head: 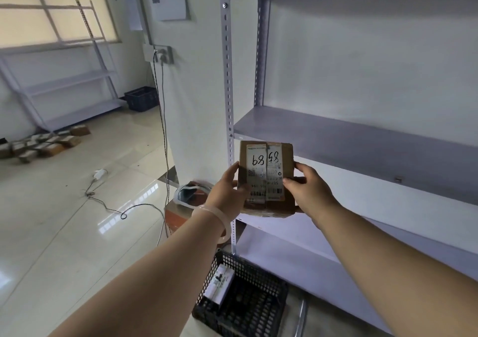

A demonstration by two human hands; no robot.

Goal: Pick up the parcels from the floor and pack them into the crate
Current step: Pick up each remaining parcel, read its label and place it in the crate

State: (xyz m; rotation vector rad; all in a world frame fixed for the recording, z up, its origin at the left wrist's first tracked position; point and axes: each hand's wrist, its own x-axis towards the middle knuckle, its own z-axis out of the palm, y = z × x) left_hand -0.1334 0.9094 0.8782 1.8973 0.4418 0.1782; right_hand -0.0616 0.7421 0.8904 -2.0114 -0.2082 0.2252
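Head view: both hands, left hand (pixel 227 189) and right hand (pixel 309 190), fingers clamped on sides of brown parcel (pixel 266 178) (labels facing up), held above black crate (pixel 245 298). One white parcel (pixel 219 283) already inside, at crate's left wall. Heap of parcels (pixel 44 144) left on floor, far left

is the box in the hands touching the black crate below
Apart. The head view shows the cardboard box held up between the left hand and right hand, well above the black crate, with shelf and floor visible between.

Glossy tiled floor (pixel 64 220), white wall (pixel 196 90), grey metal shelving (pixel 362 140), bright window (pixel 51 8)
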